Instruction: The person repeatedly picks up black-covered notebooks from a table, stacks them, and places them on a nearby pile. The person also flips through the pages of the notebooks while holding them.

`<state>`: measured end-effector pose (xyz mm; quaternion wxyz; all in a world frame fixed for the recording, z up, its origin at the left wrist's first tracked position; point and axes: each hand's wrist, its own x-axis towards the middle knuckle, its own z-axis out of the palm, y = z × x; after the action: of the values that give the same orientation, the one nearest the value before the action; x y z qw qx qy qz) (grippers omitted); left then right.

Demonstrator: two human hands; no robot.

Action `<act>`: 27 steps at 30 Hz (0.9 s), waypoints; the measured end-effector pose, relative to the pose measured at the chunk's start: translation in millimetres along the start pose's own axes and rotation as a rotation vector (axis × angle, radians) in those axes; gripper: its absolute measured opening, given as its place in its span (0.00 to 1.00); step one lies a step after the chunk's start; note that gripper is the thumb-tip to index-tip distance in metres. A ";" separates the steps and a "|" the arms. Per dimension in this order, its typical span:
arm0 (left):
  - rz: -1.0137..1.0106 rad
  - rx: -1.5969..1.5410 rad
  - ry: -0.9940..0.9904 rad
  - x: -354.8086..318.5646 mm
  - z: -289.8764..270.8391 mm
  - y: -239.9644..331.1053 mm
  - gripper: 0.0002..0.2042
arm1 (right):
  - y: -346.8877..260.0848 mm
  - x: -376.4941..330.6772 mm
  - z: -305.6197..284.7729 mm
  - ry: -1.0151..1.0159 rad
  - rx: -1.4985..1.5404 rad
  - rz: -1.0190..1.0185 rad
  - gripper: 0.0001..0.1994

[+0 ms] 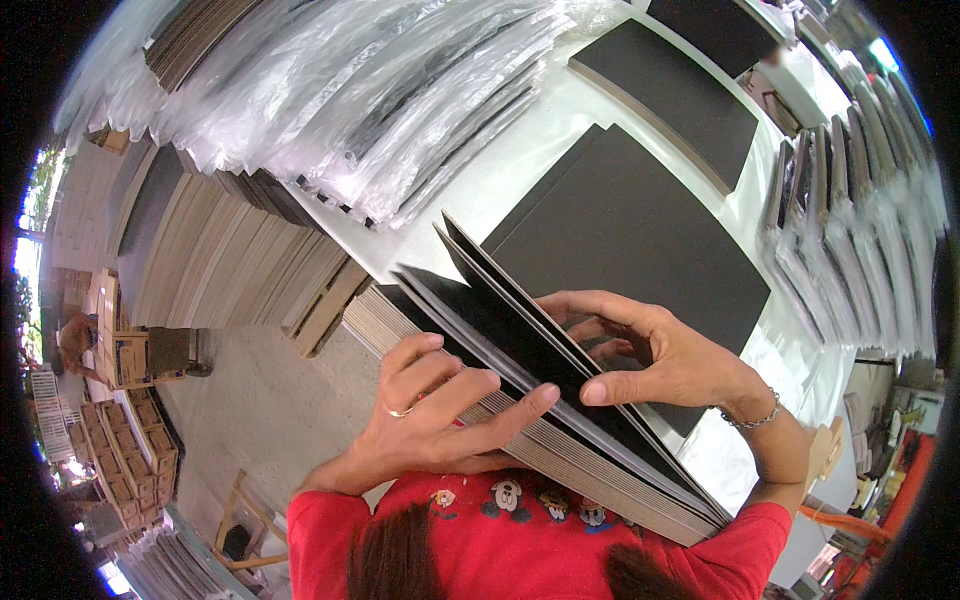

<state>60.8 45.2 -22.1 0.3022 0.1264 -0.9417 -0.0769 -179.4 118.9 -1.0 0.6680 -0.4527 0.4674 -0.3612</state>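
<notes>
A thick stack of black-faced boards [600, 480] with pale edges leans against the front of my red shirt, tilted. My left hand [440, 410] lies on its edge side, a ring on one finger, with the fingers bent over the boards and the index finger reaching across them. My right hand [665, 350] grips thin black boards [520, 310] fanned away from the stack, thumb on the near face and fingers behind. A bracelet circles the right wrist. Just beyond, a large black board [640, 230] lies flat on the white-covered table [560, 125].
Another black stack [680, 95] lies farther along the table. Plastic-wrapped boards [400, 110] pile up at the far left, more wrapped boards [850, 230] at the right. Left of the table, a tall stack of boards [220, 250] stands by a wooden pallet [330, 305]. Brown cartons [125, 450] sit beyond.
</notes>
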 end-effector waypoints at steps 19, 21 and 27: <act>-0.345 -0.447 0.001 7.7 0.1 -77.1 0.38 | 17.2 -40.6 10.8 -0.008 -0.324 -0.134 0.34; -0.520 -0.794 0.039 -8.5 15.0 -96.0 0.36 | -3.2 -86.4 -5.9 0.006 -0.484 0.039 0.32; -0.432 -1.173 -0.064 -2.4 43.0 -103.0 0.14 | 24.4 -324.5 51.2 1.376 -0.613 0.666 0.18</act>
<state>57.1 -49.7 -80.8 0.2706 0.1247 -0.7046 -0.6441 -227.3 434.5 80.3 0.1509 -0.1299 0.9599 -0.1971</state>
